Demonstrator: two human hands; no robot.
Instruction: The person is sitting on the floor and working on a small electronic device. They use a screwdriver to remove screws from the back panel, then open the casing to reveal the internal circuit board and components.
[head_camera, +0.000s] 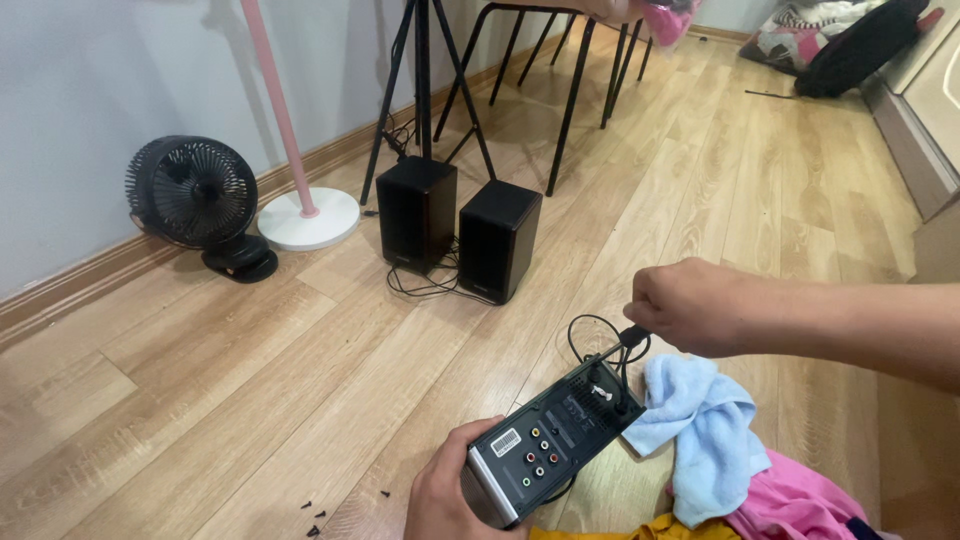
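black and boxy, the little audio unit (555, 435) is held low in the frame, just above the wood floor (300, 400), with its rear panel of coloured round sockets turned up toward the camera. the near end is gripped by the left hand (450, 495), fingers wrapped around the silver edge. the right hand (690, 305) is clenched around a black plug (632, 335) at the end of a thin black cable (590, 340), which is looped just above the far end of the unit.

for a clean job here, the plug itself should probably be gripped rather than the wire, the box kept steady by the other hand, and the plug lined up straight so nothing gets bent.

right beside the unit a light blue cloth (705, 430) is draped, with pink fabric (800, 505) and a bit of yellow under it. a few tiny black screws (315, 512) are scattered on the floor nearby. farther off, two dark speakers (455, 235) are parked side by side with their wires tangled, then a black fan (195, 195), a pink pole on a white round base (308, 215), and black stand and chair legs.

which socket the cable goes to can't be made out, since that end is hidden behind the loop. the left wrist is cut off by the bottom edge, and the thing at the very top is too cropped to tell.
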